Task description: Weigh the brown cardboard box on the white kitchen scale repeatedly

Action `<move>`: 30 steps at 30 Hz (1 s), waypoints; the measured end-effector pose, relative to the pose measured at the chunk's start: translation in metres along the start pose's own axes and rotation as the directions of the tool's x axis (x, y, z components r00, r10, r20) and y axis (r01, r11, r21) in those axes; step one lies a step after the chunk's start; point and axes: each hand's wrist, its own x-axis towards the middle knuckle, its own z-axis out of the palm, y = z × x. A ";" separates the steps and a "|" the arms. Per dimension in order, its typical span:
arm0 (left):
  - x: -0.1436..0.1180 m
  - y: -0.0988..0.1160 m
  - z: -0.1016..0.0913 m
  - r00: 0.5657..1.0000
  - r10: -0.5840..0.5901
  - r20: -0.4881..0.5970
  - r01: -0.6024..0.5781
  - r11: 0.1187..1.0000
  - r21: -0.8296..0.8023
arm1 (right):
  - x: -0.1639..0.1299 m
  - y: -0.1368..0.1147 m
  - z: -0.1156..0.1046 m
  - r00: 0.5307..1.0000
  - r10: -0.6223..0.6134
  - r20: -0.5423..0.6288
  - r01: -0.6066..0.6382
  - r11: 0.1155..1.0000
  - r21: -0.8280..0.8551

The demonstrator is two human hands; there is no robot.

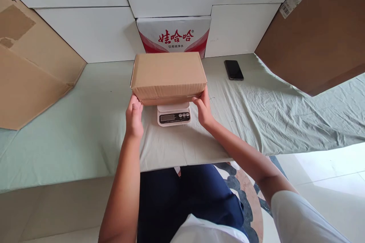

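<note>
I hold the box (pixel 169 76) on the scale (pixel 173 114), my left hand (pixel 134 115) and right hand (pixel 203 109) each grasping a near bottom corner. It overhangs the scale widely, so an uneven release could tip it onto the surface (pixel 85 121).

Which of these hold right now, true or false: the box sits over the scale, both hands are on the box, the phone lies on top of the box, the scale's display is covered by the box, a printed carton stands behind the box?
1. The cardboard box sits over the kitchen scale. True.
2. The left hand and right hand both touch the box's near corners. True.
3. The phone lies on top of the box. False: it lies on the green cloth, to the right of the box.
4. The scale's display is covered. False: display and buttons show in front of the box.
5. A red-and-white printed carton stands behind the box. True.
</note>
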 end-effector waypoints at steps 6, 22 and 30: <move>0.082 -0.020 0.009 1.000 -0.008 -0.030 0.006 0.998 -0.062 | 0.080 0.016 0.005 0.992 -0.123 -0.043 0.124 0.992 0.035; 0.127 -0.109 0.014 0.971 -0.207 -0.121 0.195 0.975 -0.102 | 0.121 0.088 0.008 0.996 0.087 -0.022 -0.086 0.996 0.022; 0.130 -0.104 -0.016 0.957 -0.236 -0.167 0.222 0.970 -0.100 | 0.124 0.092 -0.010 0.977 0.176 -0.119 -0.172 0.984 0.042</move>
